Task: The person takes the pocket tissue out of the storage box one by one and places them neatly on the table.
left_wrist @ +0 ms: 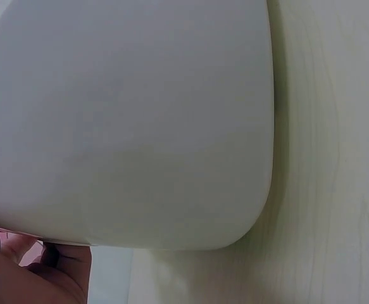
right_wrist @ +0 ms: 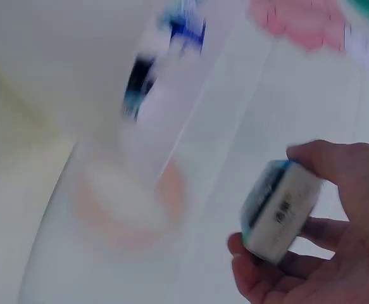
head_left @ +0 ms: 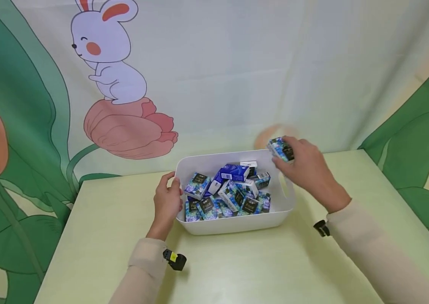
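Sleeves (head_left: 373,249) foremost, left hand (head_left: 166,202) grips tub (head_left: 233,227), right hand (head_left: 307,166) pinches box (head_left: 276,148) near tub's back-right corner, by table's (head_left: 100,236) back edge.

Head view's bright, mild glare on the table (head_left: 222,280); left wrist's dimmer, right wrist view blurs the bin (head_left: 233,228) badly.

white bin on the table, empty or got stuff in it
Not empty: the head view shows many small, mostly blue packs heaped inside the white bin.
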### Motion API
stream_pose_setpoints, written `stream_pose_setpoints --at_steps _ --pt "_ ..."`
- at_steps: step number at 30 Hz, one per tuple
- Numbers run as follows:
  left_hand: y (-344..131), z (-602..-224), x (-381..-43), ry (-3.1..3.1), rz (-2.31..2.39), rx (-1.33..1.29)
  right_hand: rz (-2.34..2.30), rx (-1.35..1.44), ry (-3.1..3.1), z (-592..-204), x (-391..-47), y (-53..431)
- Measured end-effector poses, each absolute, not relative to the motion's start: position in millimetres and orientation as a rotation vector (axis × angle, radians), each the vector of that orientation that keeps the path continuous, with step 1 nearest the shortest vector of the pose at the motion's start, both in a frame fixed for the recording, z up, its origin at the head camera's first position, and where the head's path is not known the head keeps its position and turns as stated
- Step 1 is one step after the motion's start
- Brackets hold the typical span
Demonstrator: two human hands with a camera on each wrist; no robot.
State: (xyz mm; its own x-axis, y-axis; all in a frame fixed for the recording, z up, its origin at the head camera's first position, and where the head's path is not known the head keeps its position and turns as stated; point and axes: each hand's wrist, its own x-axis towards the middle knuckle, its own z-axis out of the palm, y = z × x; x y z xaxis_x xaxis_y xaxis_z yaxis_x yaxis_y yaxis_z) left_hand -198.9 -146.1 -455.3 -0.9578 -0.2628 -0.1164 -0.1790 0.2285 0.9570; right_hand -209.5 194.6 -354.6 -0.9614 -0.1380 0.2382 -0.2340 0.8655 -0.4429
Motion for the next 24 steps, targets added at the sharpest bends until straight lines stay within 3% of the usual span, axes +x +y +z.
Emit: stream_pose_setpoints --at_steps 4,10,17,24 --pt "-153 -454 -197 -2.397 -1.853 0.441 0.828 0.086 -2.813 -362 -221 227" --pt "-155 -458 -200 -2.382 -1.866 0.439 0.871 -0.123 -2.916 -416 -241 259" --pt "-150 -459 -202 -2.378 -1.865 0.473 0.795 -0.1 -3.049 -467 -256 265" --pt "-150 -460 -202 -2.375 -1.866 0.444 0.738 -0.038 -3.063 -491 -252 256"
